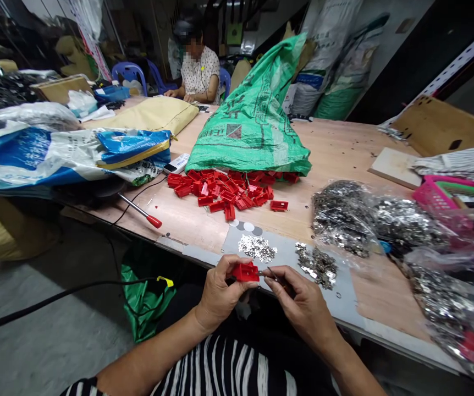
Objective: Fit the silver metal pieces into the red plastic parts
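Observation:
My left hand is closed round a small red plastic housing, an open box shape held just over the table's front edge. At the right end of that housing, my right hand pinches a small thin metal piece. Something thin and dark also shows between the right fingers, and I cannot make out what it is. Just beyond the hands lie a pile of bright flat metal pieces and, to its right, a pile of darker metal pieces, both on a grey sheet.
Many red housings spill from a green woven sack. Bags of metal pieces lie at right, near a pink basket. A red-tipped lever juts out at left. Across the table sits another person.

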The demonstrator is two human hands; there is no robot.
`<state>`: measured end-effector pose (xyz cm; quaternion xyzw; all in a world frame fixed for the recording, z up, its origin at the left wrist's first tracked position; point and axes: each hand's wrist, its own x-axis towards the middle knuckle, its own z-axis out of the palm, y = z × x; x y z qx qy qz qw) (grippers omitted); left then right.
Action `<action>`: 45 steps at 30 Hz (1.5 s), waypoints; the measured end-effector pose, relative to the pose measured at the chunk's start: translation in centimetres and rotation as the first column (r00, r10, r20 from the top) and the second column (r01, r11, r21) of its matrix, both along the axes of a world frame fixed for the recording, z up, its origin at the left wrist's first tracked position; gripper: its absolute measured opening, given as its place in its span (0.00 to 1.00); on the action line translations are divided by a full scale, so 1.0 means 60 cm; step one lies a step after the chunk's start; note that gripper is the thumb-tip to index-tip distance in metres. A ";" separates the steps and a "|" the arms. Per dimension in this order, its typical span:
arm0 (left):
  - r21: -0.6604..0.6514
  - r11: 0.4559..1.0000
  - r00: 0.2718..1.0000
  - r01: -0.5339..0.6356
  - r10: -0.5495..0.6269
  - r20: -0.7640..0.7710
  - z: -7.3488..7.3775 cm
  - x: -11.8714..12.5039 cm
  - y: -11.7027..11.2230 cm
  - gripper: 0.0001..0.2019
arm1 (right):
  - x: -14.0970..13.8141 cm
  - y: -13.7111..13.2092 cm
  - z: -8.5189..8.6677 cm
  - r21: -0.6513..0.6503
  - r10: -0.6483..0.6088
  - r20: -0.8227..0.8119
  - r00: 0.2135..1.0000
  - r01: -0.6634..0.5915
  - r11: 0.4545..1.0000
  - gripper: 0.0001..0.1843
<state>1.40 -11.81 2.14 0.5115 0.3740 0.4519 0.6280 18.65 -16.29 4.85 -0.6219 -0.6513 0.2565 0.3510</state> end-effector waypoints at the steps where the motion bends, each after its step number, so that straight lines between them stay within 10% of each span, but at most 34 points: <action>1: 0.029 1.000 0.999 -0.004 0.006 -0.041 0.000 -0.002 -0.002 0.18 | -0.002 -0.002 0.002 0.016 0.016 0.021 1.000 -0.016 1.000 0.08; 11: 0.259 0.964 0.980 0.056 -0.004 -0.199 0.003 -0.008 -0.018 0.18 | -0.014 -0.002 -0.002 0.055 0.129 -0.028 0.991 -0.127 0.990 0.09; 21: 0.188 0.982 0.992 0.008 0.016 -0.125 0.007 -0.006 -0.024 0.18 | 0.001 -0.010 -0.004 -0.193 -0.060 -0.423 0.904 -0.025 0.981 0.14; 45: 0.046 0.986 0.987 0.158 -0.156 -0.029 -0.008 0.002 -0.034 0.16 | 0.000 -0.032 -0.040 -0.387 -0.140 -0.743 0.655 -0.249 0.888 0.22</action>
